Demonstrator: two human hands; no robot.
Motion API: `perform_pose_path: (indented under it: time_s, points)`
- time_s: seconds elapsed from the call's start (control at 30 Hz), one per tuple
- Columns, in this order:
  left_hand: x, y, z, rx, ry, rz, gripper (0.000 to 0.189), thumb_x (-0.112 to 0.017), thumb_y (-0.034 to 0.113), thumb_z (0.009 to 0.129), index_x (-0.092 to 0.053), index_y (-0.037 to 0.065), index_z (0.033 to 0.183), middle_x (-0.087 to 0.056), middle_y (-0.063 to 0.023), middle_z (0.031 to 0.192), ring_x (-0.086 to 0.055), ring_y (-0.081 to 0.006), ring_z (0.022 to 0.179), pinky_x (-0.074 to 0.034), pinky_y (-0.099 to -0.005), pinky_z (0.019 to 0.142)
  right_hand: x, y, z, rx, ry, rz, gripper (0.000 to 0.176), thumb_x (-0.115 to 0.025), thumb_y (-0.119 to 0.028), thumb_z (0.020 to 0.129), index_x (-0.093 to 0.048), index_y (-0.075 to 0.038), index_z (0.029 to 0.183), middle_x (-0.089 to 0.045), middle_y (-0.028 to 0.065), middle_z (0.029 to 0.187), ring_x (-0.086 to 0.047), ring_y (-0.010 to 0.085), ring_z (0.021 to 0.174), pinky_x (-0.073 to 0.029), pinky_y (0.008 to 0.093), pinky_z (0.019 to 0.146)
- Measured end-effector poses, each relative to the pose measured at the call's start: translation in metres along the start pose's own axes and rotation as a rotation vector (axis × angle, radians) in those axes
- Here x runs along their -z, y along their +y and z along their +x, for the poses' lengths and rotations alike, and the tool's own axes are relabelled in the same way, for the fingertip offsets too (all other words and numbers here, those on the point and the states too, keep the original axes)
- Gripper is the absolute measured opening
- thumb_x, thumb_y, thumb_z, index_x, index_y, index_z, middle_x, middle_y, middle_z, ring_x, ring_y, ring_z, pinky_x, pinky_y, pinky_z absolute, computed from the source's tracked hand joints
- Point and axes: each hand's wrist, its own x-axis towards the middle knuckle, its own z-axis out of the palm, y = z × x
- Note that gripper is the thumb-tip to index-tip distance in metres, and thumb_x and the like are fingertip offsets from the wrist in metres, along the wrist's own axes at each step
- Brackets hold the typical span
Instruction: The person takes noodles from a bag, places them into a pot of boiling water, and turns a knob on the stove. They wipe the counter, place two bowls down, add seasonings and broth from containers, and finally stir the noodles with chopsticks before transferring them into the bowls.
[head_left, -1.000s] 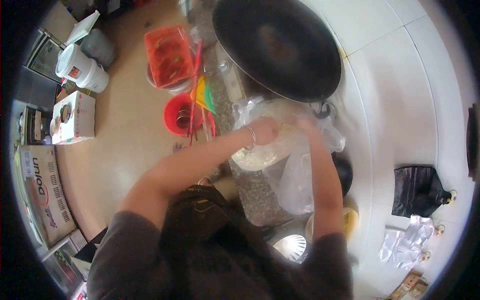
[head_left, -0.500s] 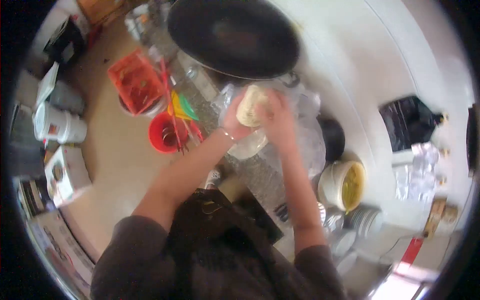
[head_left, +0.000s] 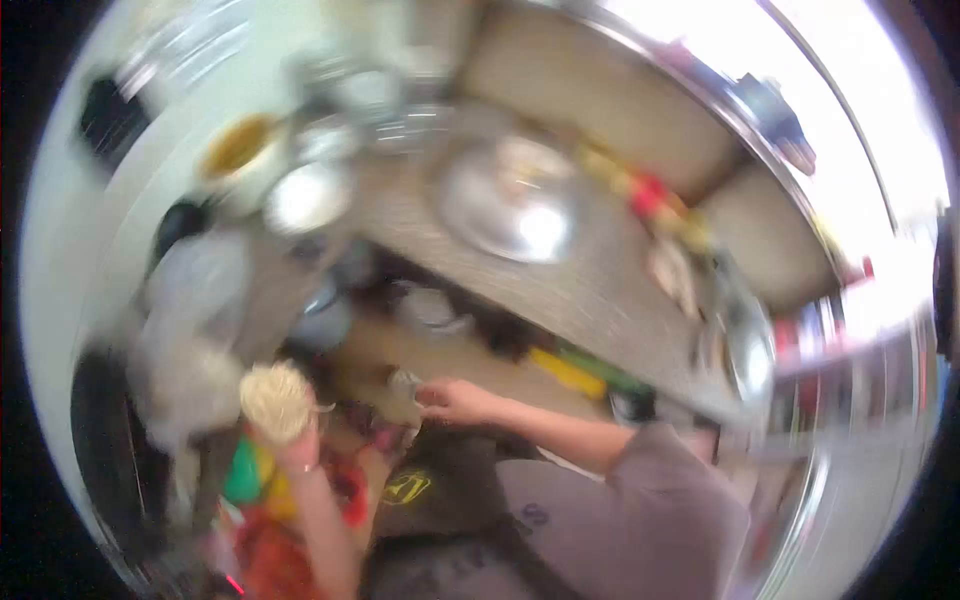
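My left hand is closed around a pale, round bundle of noodles, held up at the lower left. A loose strand sticks out on its right side. Apart from it, in front of my body, my right hand has its fingers loosely apart and holds nothing visible. Clear plastic bags lie on the counter beyond the noodles. The whole view is smeared by motion.
A counter runs across to the right, bearing a large round metal tray. A white bucket with yellowish contents stands at the upper left. A dark wok is at the left; a red basket sits low down.
My view has swung right towards the metal tray. Both hands were on the noodles; my right hand has let go and moved apart, while my left hand keeps the bundle.
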Motion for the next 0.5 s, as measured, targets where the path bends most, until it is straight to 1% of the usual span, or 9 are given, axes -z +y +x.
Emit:
perform_pose_path:
  time_s: [0.1,0.13,0.17,0.23,0.27,0.37,0.43,0.47,0.5]
  points:
    - [-0.024,-0.089,0.010,0.349,0.047,-0.066,0.049,-0.049,0.030,0.078,-0.038,0.013,0.122,-0.038,-0.0083,0.126,-0.037,-0.0256,0.114,-0.031,-0.0418,0.094,0.030,0.044,-0.095,-0.180,0.155,-0.038,0.051,-0.056,-0.038,0.073,-0.048,-0.004,0.110,-0.052,0.0180,0.105,-0.050,0.0323,0.096,-0.040,0.0379,0.082]
    - [-0.037,-0.127,-0.014,0.453,-0.084,-0.028,0.046,-0.047,0.031,0.079,-0.040,0.013,0.121,-0.039,-0.0075,0.126,-0.038,-0.0246,0.113,-0.030,-0.0415,0.095,0.037,0.075,-0.140,-0.218,0.246,-0.054,0.051,-0.056,-0.037,0.073,-0.048,-0.003,0.111,-0.052,0.0184,0.105,-0.051,0.0318,0.096,-0.040,0.0376,0.083]
    - [-0.046,-0.141,-0.003,0.526,-0.056,0.036,0.046,-0.045,0.037,0.080,-0.042,0.012,0.119,-0.042,-0.0074,0.122,-0.041,-0.0242,0.110,-0.033,-0.0422,0.092,0.041,0.084,-0.152,-0.278,0.426,-0.018,0.049,-0.056,-0.035,0.073,-0.049,-0.003,0.110,-0.053,0.0183,0.104,-0.051,0.0313,0.096,-0.040,0.0370,0.083]
    - [-0.067,-0.199,-0.020,0.684,-0.045,0.145,0.047,-0.043,0.043,0.081,-0.044,0.013,0.116,-0.046,-0.0088,0.118,-0.046,-0.0247,0.104,-0.037,-0.0431,0.087,0.071,0.131,-0.217,-0.392,0.612,0.103,0.048,-0.058,-0.032,0.073,-0.049,-0.003,0.110,-0.055,0.0170,0.103,-0.053,0.0289,0.095,-0.042,0.0346,0.082]
    - [-0.080,-0.235,-0.032,0.733,0.002,0.181,0.049,-0.042,0.049,0.080,-0.046,0.014,0.115,-0.048,-0.0096,0.116,-0.048,-0.0256,0.100,-0.040,-0.0433,0.084,0.095,0.140,-0.258,-0.512,0.754,0.132,0.046,-0.058,-0.031,0.072,-0.051,-0.003,0.108,-0.057,0.0160,0.100,-0.055,0.0274,0.093,-0.043,0.0341,0.081]
    - [-0.103,-0.318,-0.072,0.928,-0.160,0.203,0.050,-0.044,0.048,0.080,-0.044,0.014,0.117,-0.047,-0.0099,0.116,-0.048,-0.0271,0.102,-0.040,-0.0452,0.084,0.141,0.241,-0.381,-0.690,1.060,0.194,0.046,-0.060,-0.029,0.071,-0.051,-0.003,0.108,-0.059,0.0130,0.095,-0.057,0.0226,0.088,-0.044,0.0310,0.078]
    - [-0.105,-0.372,-0.088,0.962,-0.149,0.258,0.049,-0.045,0.046,0.079,-0.043,0.015,0.117,-0.047,-0.0099,0.116,-0.048,-0.0273,0.102,-0.039,-0.0457,0.084,0.173,0.322,-0.466,-0.678,1.376,0.228,0.046,-0.060,-0.030,0.073,-0.051,0.001,0.107,-0.062,0.0103,0.086,-0.059,0.0201,0.080,-0.045,0.0298,0.072]
    - [-0.103,-0.402,-0.094,0.981,-0.125,0.314,0.048,-0.046,0.043,0.079,-0.043,0.015,0.118,-0.047,-0.0099,0.116,-0.048,-0.0276,0.102,-0.039,-0.0463,0.084,0.201,0.316,-0.501,-0.828,1.457,0.168,0.046,-0.059,-0.029,0.074,-0.049,0.002,0.107,-0.062,0.0118,0.085,-0.058,0.0207,0.078,-0.045,0.0301,0.071]
    - [-0.100,-0.430,-0.099,0.982,-0.137,0.303,0.048,-0.046,0.043,0.079,-0.043,0.015,0.118,-0.047,-0.0099,0.116,-0.048,-0.0276,0.102,-0.039,-0.0463,0.084,0.218,0.390,-0.543,-0.832,1.530,0.122,0.046,-0.058,-0.029,0.074,-0.049,0.002,0.108,-0.061,0.0135,0.084,-0.058,0.0222,0.079,-0.044,0.0306,0.072]
